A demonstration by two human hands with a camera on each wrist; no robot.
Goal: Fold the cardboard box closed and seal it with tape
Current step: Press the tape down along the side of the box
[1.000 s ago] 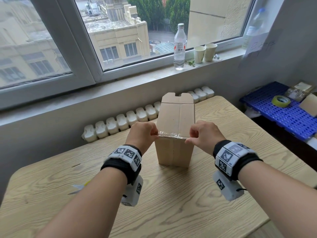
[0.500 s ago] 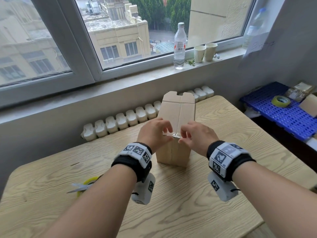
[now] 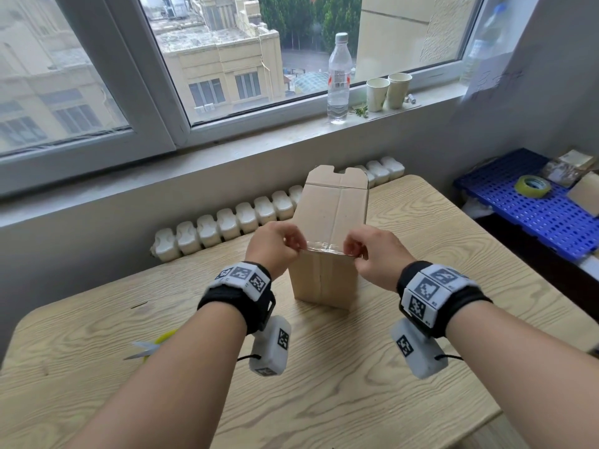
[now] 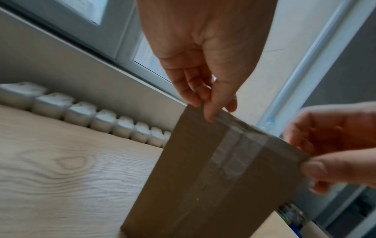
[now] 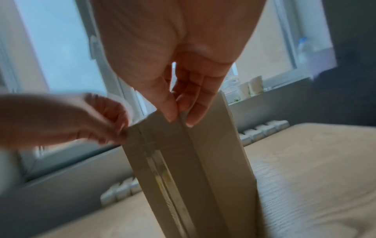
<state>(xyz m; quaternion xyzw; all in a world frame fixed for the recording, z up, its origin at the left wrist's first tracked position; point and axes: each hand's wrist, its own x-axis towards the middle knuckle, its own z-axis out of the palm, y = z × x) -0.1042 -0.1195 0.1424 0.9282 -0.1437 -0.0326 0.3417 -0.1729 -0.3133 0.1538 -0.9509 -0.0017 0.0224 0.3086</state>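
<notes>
A tall brown cardboard box (image 3: 334, 215) stands upright on the wooden table (image 3: 356, 384), its top flaps folded down. A strip of clear tape (image 3: 324, 249) is stretched level across the box's near top edge. My left hand (image 3: 299, 246) pinches the strip's left end and my right hand (image 3: 351, 251) pinches its right end. In the left wrist view my left hand (image 4: 207, 103) pinches at the box's (image 4: 183, 177) top corner, and older tape (image 4: 230, 161) runs down the front seam. The blurred right wrist view has my right hand (image 5: 179, 109) pinching at the box's (image 5: 219, 161) top edge.
Yellow-handled scissors (image 3: 152, 346) lie on the table at the left, partly behind my left forearm. A roll of tape (image 3: 532, 186) sits on a blue crate (image 3: 534, 222) at the right. A bottle (image 3: 338, 79) and two cups (image 3: 377, 94) stand on the windowsill.
Half a second ago my hands were close together at the middle of the box top. They have since spread apart, with the tape strip stretched between them as one second ago.
</notes>
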